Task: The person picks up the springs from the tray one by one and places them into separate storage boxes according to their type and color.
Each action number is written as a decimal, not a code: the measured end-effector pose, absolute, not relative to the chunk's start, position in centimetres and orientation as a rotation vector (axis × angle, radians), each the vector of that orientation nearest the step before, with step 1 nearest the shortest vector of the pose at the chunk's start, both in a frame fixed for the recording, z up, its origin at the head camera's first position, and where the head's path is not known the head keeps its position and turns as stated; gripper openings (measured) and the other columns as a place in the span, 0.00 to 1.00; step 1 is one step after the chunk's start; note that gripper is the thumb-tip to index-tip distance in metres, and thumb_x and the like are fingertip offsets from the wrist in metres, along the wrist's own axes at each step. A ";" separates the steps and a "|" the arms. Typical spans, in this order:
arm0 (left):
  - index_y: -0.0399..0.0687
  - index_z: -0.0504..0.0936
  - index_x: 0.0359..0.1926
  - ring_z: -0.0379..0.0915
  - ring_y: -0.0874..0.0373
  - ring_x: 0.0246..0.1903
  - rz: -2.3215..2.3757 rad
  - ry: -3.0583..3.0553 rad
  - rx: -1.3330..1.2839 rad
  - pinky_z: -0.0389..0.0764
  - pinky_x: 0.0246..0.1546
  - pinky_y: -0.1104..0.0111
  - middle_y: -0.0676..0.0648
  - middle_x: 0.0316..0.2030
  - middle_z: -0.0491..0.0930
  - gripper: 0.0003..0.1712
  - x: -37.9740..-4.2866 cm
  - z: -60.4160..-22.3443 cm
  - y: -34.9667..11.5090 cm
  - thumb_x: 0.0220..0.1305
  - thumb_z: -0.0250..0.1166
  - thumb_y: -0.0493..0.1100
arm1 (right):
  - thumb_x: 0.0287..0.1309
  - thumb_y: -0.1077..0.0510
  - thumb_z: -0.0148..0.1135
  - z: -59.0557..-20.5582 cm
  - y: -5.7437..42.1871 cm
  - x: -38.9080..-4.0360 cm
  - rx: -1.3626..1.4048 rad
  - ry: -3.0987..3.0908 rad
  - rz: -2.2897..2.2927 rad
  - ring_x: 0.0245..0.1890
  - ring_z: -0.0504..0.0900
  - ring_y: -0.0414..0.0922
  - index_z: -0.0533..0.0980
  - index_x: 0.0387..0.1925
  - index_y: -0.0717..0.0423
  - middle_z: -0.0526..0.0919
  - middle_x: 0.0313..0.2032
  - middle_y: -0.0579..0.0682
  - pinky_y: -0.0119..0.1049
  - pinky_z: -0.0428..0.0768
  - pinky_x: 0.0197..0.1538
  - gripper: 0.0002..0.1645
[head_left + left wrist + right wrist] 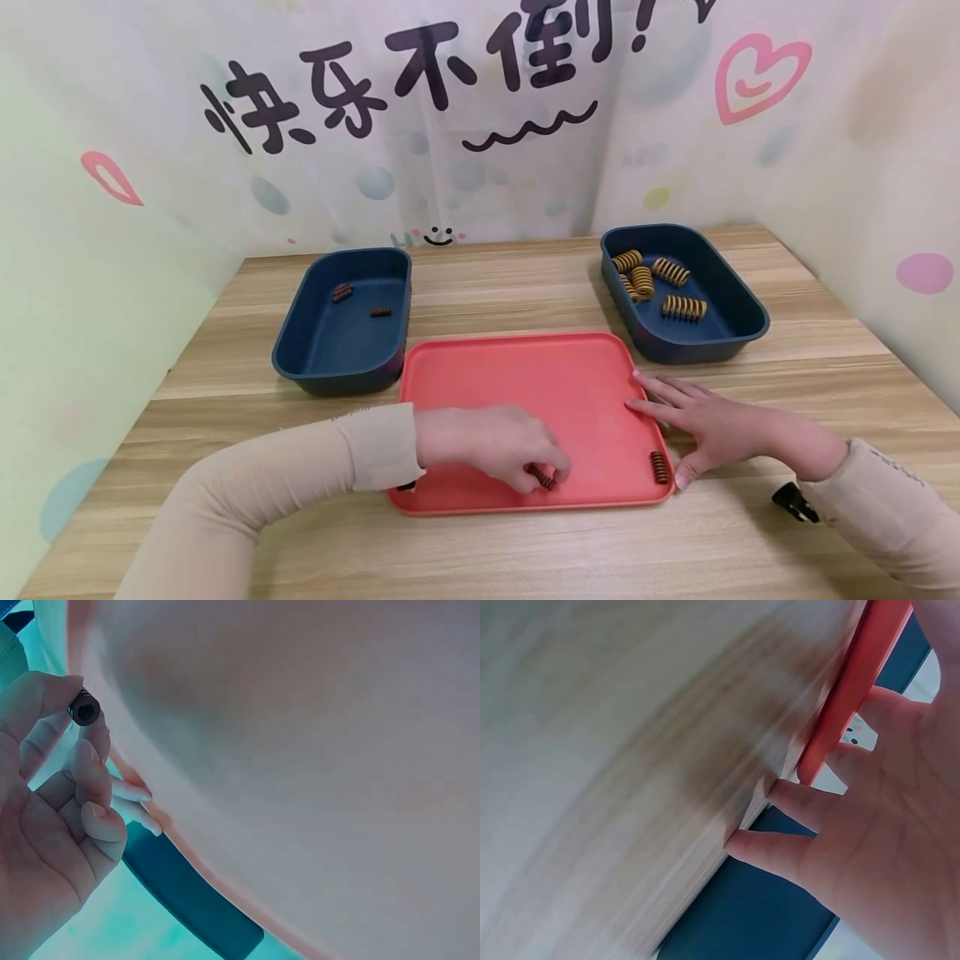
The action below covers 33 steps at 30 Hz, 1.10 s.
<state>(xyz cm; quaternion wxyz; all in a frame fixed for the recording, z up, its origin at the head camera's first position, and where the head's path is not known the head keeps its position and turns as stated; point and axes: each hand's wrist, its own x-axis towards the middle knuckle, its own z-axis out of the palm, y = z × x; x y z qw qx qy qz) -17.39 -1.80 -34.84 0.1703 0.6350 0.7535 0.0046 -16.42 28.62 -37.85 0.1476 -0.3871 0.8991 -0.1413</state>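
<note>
My left hand (498,442) pinches a small dark coil spring (541,477) between thumb and index finger, low over the front of the red tray (517,367). In the left wrist view the spring (85,709) shows end-on at the fingertips. My right hand (712,425) spreads its fingers along the tray's right edge, its fingertips at the rim; in the right wrist view the straight fingers (802,802) lie by the red rim (855,682). Another dark spring (658,467) lies in the tray's front right corner, close to the right thumb.
A blue bin (341,333) at the back left holds a few small dark springs (380,312). At the back right a second blue bin (720,321) contains several larger golden springs (684,307). A printed cloth (450,167) hangs behind the wooden table (480,554).
</note>
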 end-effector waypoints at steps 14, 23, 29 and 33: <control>0.56 0.78 0.40 0.67 0.68 0.29 0.077 2.187 1.694 0.66 0.27 0.80 0.60 0.31 0.76 0.09 -18.4 -33.1 -2.9 0.57 0.62 0.40 | 0.36 0.32 0.65 -37.8 28.6 -16.4 -1.129 2.589 -0.400 0.62 0.49 0.67 0.54 0.68 0.48 0.44 0.69 0.62 0.67 0.58 0.54 0.59; 0.55 0.79 0.41 0.69 0.66 0.31 0.151 2.233 1.633 0.69 0.30 0.78 0.59 0.30 0.75 0.10 -19.7 -31.6 -3.9 0.56 0.63 0.40 | 0.36 0.31 0.65 -37.8 28.6 -16.4 -1.136 2.595 -0.393 0.62 0.49 0.66 0.54 0.68 0.48 0.44 0.69 0.61 0.67 0.59 0.54 0.59; 0.55 0.79 0.39 0.71 0.64 0.31 0.202 2.306 1.615 0.70 0.30 0.77 0.59 0.29 0.74 0.09 -20.7 -30.7 -4.8 0.56 0.64 0.41 | 0.36 0.30 0.65 -37.9 28.6 -16.4 -1.129 2.600 -0.396 0.62 0.49 0.66 0.55 0.68 0.49 0.44 0.69 0.61 0.67 0.58 0.54 0.59; 0.56 0.78 0.39 0.72 0.62 0.32 0.208 2.338 1.605 0.70 0.29 0.75 0.58 0.29 0.74 0.08 -21.2 -30.3 -5.3 0.56 0.64 0.41 | 0.36 0.30 0.64 -37.9 28.6 -16.4 -1.089 2.595 -0.398 0.63 0.48 0.65 0.55 0.68 0.50 0.44 0.69 0.62 0.67 0.57 0.55 0.59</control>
